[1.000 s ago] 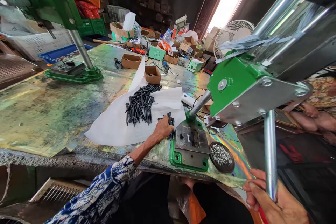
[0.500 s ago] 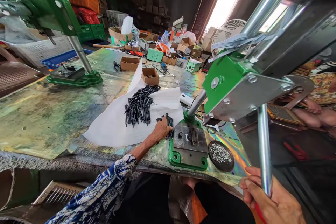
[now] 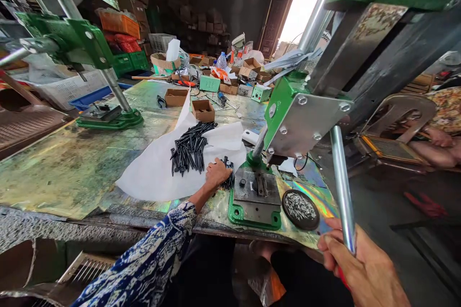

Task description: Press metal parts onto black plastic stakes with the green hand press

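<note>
My right hand (image 3: 356, 259) wraps round the lower end of the metal press lever (image 3: 343, 187); a bit of red shows below the palm. My left hand (image 3: 217, 172), in a blue and white patterned sleeve, is at the left edge of a small pile of black plastic stakes (image 3: 227, 177). Its fingers look curled; what they hold, if anything, is hidden. Just right of it stands the green hand press (image 3: 236, 213), with a metal plate and small fixture (image 3: 261, 184) on its base. A larger heap of black stakes (image 3: 189, 148) lies on a white sheet (image 3: 144, 180).
A round dark dish (image 3: 301, 223) of small silvery metal pieces sits right of the press. Another green press (image 3: 108, 120) stands at the left. Small cardboard boxes (image 3: 203, 111), tools and green devices (image 3: 210, 83) lie farther back. Another person's arm (image 3: 437, 136) shows at far right.
The view has shifted, so the press and lever appear farther left. My left hand has drawn back a little toward the left edge of the small pile. My right hand stays on the lever.
</note>
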`<state>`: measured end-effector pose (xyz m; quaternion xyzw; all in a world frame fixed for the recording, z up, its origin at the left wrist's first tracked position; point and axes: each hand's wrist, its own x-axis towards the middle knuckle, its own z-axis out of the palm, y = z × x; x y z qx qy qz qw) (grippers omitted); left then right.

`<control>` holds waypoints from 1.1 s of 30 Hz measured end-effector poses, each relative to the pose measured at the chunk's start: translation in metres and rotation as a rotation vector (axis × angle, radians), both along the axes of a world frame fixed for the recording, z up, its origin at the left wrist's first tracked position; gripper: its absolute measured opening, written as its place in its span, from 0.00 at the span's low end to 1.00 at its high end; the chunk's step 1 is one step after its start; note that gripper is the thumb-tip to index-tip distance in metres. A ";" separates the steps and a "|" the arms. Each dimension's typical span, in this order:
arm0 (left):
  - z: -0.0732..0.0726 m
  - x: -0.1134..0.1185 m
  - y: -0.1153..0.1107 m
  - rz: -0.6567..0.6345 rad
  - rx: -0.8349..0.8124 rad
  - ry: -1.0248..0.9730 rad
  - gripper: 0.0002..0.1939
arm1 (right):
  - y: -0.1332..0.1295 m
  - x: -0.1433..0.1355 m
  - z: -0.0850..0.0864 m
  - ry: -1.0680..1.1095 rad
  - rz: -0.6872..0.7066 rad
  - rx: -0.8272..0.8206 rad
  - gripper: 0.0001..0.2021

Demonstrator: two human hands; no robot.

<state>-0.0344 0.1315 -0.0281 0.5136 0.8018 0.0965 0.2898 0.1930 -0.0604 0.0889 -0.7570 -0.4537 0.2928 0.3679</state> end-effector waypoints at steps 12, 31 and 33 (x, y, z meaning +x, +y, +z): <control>-0.023 0.017 0.013 0.058 0.037 0.123 0.29 | 0.001 -0.002 0.000 0.077 -0.021 0.018 0.21; -0.015 0.017 0.016 -0.065 -0.073 0.138 0.27 | -0.003 0.005 -0.009 0.110 -0.005 0.000 0.22; -0.017 0.016 0.014 -0.081 -0.053 0.140 0.28 | -0.004 0.004 -0.008 0.114 -0.023 -0.001 0.21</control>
